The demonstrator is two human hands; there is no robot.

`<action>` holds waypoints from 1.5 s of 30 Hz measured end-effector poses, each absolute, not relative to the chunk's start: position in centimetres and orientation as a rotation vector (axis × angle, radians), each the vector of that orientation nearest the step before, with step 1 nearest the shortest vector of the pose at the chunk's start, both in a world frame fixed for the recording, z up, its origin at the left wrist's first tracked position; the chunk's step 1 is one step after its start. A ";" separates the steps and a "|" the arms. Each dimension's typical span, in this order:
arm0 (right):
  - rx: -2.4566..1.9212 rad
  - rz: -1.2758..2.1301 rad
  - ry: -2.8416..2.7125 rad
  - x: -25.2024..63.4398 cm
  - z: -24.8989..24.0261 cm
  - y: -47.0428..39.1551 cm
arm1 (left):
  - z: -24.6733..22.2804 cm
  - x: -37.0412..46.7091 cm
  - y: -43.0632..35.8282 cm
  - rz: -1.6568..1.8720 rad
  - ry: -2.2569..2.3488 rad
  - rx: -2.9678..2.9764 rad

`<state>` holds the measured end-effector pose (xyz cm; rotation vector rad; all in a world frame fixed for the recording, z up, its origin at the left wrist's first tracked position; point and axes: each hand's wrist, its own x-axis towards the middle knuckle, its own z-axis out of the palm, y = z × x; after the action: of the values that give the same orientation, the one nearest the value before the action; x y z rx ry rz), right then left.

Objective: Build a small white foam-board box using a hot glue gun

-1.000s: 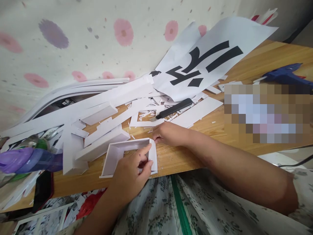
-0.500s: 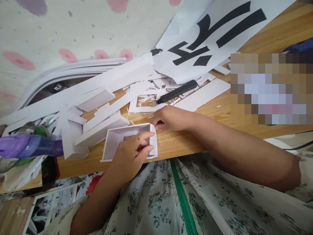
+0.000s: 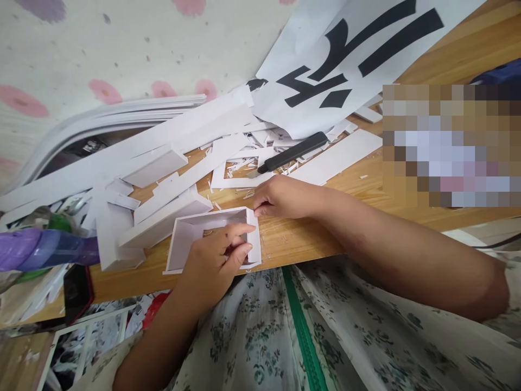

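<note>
A small open white box, seemingly of foam board, stands at the front edge of the wooden table. My left hand reaches across it, index finger and thumb tips pressed on its right wall. The other fingers are curled inside the box. At the box's far right corner, my right hand is closed in a pinch with the knuckles up; whatever lies between its fingertips is hidden. Just beyond that hand, a black-handled cutter lies on white offcuts.
White angled board pieces lie left of the box. A purple bottle and a dark phone are at far left. Behind is a paper sheet with black shapes. A flat white strip lies to the right.
The view has shifted slightly, so the box and table items sit a little further left. Both hands keep nearly the same pose at the box's right wall.
</note>
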<state>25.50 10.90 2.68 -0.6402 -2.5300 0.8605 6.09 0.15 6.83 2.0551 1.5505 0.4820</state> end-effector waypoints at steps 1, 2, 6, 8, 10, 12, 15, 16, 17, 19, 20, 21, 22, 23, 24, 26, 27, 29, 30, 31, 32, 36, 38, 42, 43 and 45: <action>-0.665 0.856 -2.531 25.5 2.8 10.8 | 6.8 6.1 0.2 0.487 1.542 2.052; -0.692 0.851 -2.534 25.4 2.8 10.7 | 6.8 6.0 0.2 0.485 1.532 2.054; -0.777 0.819 -2.567 25.4 3.1 10.4 | 6.5 6.0 0.2 0.457 1.491 2.140; -0.803 0.791 -2.610 25.3 3.3 10.3 | 6.3 6.0 0.3 0.491 1.469 2.225; -0.840 0.757 -2.659 25.3 3.5 10.1 | 6.1 6.1 0.3 0.571 1.454 2.335; -0.885 0.724 -2.695 25.3 3.8 9.9 | 6.0 6.1 0.4 0.630 1.448 2.439; -0.937 0.691 -2.742 25.2 4.2 9.6 | 6.0 6.1 0.4 0.625 1.445 2.523; -0.942 0.677 -2.762 25.2 4.4 9.5 | 6.0 6.0 0.4 0.618 1.441 2.534; -0.941 0.656 -2.783 25.2 4.5 9.4 | 6.0 6.1 0.4 0.617 1.435 2.543; -0.930 0.591 -2.827 25.1 4.7 9.3 | 6.0 6.1 0.4 0.623 1.425 2.561; -0.918 0.554 -2.851 25.1 4.7 9.3 | 6.0 6.1 0.4 0.624 1.425 2.568; -0.910 0.520 -2.876 25.0 4.8 9.2 | 6.1 6.1 0.4 0.620 1.426 2.572; -0.904 0.492 -2.899 25.0 4.8 9.2 | 6.1 6.2 0.3 0.613 1.430 2.572; -0.897 0.473 -2.921 25.0 4.8 9.2 | 6.2 6.2 0.3 0.603 1.439 2.568; -0.885 0.459 -2.938 25.0 4.8 9.2 | 6.2 6.2 0.3 0.588 1.447 2.558; -0.858 0.446 -2.962 25.0 4.8 9.2 | 6.3 6.3 0.2 0.565 1.456 2.538; -0.849 0.439 -2.971 25.0 4.8 9.1 | 6.4 6.3 0.2 0.553 1.458 2.527; -0.840 0.427 -2.984 25.0 4.7 9.1 | 6.4 6.3 0.3 0.539 1.447 2.520; -0.834 0.425 -2.989 25.1 4.7 9.1 | 6.5 6.3 0.3 0.537 1.436 2.522; -0.827 0.427 -2.993 25.1 4.7 9.1 | 6.5 6.2 0.3 0.539 1.428 2.525; -0.814 0.432 -2.993 25.1 4.6 9.1 | 6.5 6.2 0.4 0.536 1.419 2.530; -0.786 0.465 -2.965 25.1 4.4 9.2 | 6.4 6.2 0.3 0.531 1.411 2.551; -0.797 0.484 -2.933 25.1 4.3 9.3 | 6.3 6.2 0.2 0.525 1.408 2.543; -0.875 0.531 -2.840 25.1 4.2 9.2 | 6.3 6.2 0.2 0.523 1.390 2.513; -0.890 0.551 -2.808 25.1 4.2 9.2 | 6.2 6.2 0.2 0.531 1.392 2.501; -0.888 0.614 -2.745 25.3 4.2 9.3 | 6.2 6.2 0.1 0.560 1.394 2.475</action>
<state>25.29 9.28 4.21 -0.8883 -2.7446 0.6140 6.17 0.14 6.19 2.4753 1.3936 0.5602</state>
